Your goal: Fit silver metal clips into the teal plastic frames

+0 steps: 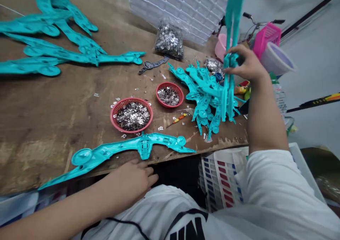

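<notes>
My right hand (245,64) is closed round an upright bundle of teal plastic parts (230,38), whose lower ends stand on the table beside a loose pile of the same teal parts (203,94). My left hand (132,179) rests at the table's front edge with its fingers curled loosely and nothing visible in them. It lies just below a long teal plastic part (119,153) lying flat along that edge. Two red baskets of small shiny metal pieces, a larger one (131,115) and a smaller one (169,94), sit mid-table.
Several long teal parts (53,41) lie at the far left. A clear bag of metal pieces (169,40) and a white grid tray (186,6) are at the back. A pink basket (267,36), a cup and bottle crowd the right. A white crate (223,176) sits below the table.
</notes>
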Demonstrator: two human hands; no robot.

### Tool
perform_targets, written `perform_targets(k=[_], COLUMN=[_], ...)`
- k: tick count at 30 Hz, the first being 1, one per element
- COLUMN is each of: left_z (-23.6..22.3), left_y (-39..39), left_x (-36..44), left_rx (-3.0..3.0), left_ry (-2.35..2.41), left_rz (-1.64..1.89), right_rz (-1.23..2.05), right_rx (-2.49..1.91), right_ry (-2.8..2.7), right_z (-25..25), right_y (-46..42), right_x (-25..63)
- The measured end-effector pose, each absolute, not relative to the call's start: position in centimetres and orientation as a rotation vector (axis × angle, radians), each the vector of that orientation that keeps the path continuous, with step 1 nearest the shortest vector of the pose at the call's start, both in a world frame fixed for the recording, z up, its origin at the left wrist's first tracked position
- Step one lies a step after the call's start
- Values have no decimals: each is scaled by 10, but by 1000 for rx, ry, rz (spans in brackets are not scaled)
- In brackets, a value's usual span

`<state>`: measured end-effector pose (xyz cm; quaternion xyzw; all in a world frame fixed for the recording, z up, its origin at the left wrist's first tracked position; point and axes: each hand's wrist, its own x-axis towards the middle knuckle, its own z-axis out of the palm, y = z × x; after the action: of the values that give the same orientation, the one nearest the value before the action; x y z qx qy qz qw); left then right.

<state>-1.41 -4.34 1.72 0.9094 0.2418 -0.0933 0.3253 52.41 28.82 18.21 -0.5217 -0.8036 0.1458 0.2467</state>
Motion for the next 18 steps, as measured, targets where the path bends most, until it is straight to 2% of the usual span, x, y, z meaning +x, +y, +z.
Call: perform_targets(k=[4,9,12,18], left_z=[19,21,19,31], left_y=[-42,-41,-39,-31], left_x=[-15,-13,-13,-15], left_rx=[2386,2415,2432,2472], left_ry=[625,612,610,569], left_rz=[-239,-314,-323,-365], right_rz=[196,275,296,224], right_rx=[-1835,-2059,-2244,-2466], right_ry=[-2509,-2664,-2570,-2466], right_z=[162,100,73,74], right_y=[297,290,288,299], right_x=[538,520,493,458])
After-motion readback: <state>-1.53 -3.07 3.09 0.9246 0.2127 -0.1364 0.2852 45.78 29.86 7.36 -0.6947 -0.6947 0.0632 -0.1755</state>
